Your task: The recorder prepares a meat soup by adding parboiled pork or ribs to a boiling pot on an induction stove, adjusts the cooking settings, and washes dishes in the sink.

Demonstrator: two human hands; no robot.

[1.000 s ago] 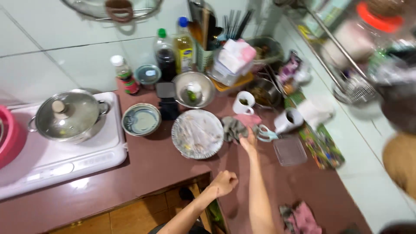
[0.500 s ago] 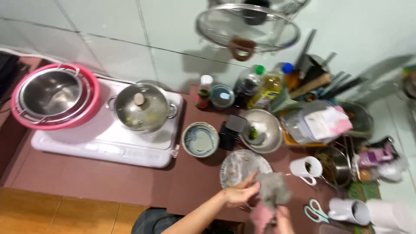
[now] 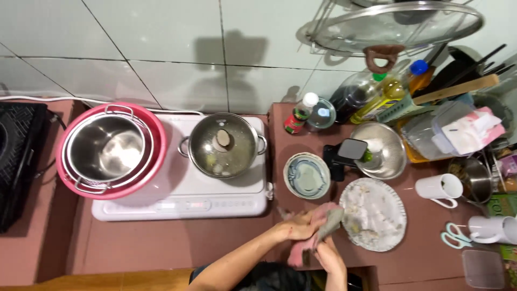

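- A pink and grey cloth (image 3: 322,229) is gripped between both hands at the front edge of the reddish-brown counter (image 3: 161,245), just left of the dirty plate (image 3: 377,213).
- The left hand (image 3: 298,227) is closed on the cloth's upper end; the right hand (image 3: 329,258) is closed on its lower part — the cloth is bunched and pulled between them.
- A second ago only one arm was stretched far across the counter towards the cloth, which lay beside the plate; half a second ago both hands had been brought onto it. Now it has been lifted clear and drawn close to the body.
- By that change the cloth appears to have been gathered up for wringing or folding, rather than being used to wipe yet — a judgement only.
- The plate is smeared with residue and is not touched by either hand.
- Behind it stand a small patterned bowl (image 3: 307,175), a steel bowl (image 3: 379,151) and a white mug (image 3: 440,188).
- A lidded pot (image 3: 222,145) is seen on the white hob (image 3: 183,202), with a steel pan in a pink basin (image 3: 156,161) at its left.
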